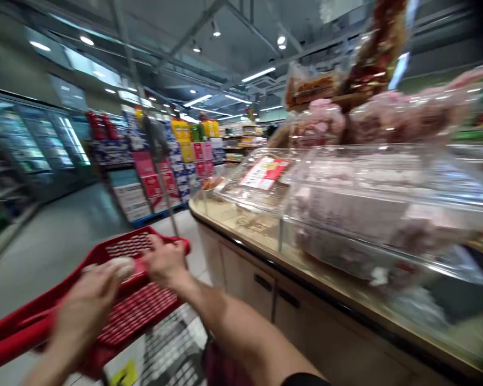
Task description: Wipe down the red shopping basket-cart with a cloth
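Head camera: a red perforated plastic shopping cart [137,305] filled the lower left of the frame, with both bare hands on it. The right hand [166,262] had its fingers curled closed over the cart's far red rim. The left hand [84,308] lay on the near bar, too blurred to tell how firmly it gripped. Along the right ran a beige wooden counter [237,276] bearing clear plastic lidded food bins [346,209].
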`<move>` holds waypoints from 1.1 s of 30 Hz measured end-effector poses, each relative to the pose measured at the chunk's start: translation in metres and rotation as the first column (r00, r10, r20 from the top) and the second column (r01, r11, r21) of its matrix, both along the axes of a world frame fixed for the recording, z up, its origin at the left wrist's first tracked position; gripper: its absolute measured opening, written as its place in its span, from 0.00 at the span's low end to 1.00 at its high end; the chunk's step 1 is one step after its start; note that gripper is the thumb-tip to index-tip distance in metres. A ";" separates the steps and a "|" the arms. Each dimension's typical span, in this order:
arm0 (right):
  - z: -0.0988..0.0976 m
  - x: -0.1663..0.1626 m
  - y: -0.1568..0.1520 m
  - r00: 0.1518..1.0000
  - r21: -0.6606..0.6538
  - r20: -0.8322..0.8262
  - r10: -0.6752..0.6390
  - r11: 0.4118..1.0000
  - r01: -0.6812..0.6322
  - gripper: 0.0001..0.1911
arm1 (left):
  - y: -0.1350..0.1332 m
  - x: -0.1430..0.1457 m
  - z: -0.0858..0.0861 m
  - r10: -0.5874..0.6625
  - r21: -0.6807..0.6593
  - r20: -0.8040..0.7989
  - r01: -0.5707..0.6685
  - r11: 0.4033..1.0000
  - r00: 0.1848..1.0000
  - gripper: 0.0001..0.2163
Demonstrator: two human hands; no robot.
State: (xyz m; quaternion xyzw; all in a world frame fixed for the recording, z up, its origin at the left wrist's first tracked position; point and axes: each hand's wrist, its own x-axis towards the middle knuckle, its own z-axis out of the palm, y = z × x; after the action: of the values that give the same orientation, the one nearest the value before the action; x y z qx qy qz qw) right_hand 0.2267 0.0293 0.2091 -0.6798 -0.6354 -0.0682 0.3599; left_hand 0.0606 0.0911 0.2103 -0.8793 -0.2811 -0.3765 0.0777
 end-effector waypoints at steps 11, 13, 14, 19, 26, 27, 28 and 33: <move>-0.049 0.010 0.012 0.999 0.223 -0.022 0.031 0.974 -0.025 0.23 | -0.042 0.011 -0.015 0.227 -0.045 -0.034 -0.229 0.972 0.973 0.13; -0.055 0.014 0.011 0.998 0.253 0.014 0.057 0.966 -0.058 0.24 | -0.047 0.020 -0.022 0.145 0.009 -0.015 -0.145 0.989 0.989 0.14; -0.057 0.017 0.011 0.997 0.264 0.015 0.069 0.962 -0.071 0.24 | -0.047 0.017 -0.024 0.133 0.011 -0.013 -0.132 0.991 0.991 0.15; -0.057 0.019 0.017 0.990 0.262 -0.087 0.114 0.961 -0.088 0.24 | -0.042 -0.026 -0.025 0.376 -0.145 0.011 -0.371 0.917 0.926 0.16; -0.056 0.010 0.007 0.956 0.317 -0.114 0.270 0.922 -0.222 0.24 | -0.048 0.023 -0.027 0.141 -0.146 -0.085 -0.153 0.977 0.986 0.20; -0.054 0.009 0.005 0.958 0.341 -0.099 0.270 0.913 -0.222 0.24 | -0.047 0.024 -0.025 0.174 -0.177 -0.090 -0.188 0.966 0.981 0.22; -0.052 0.005 0.003 0.962 0.355 -0.074 0.261 0.909 -0.219 0.24 | -0.046 0.023 -0.022 0.213 -0.201 -0.107 -0.230 0.952 0.971 0.24; -0.033 -0.042 0.005 0.952 0.237 0.101 0.288 0.923 -0.304 0.22 | -0.029 -0.022 -0.004 0.171 -0.243 -0.333 -0.259 0.935 0.927 0.32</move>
State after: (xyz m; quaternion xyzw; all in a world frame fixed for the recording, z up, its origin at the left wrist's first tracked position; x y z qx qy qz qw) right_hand 0.1843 0.0347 0.1763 -0.5227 -0.7283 -0.1144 0.4281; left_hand 0.0382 0.0622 0.2063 -0.8924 -0.4121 -0.1803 0.0350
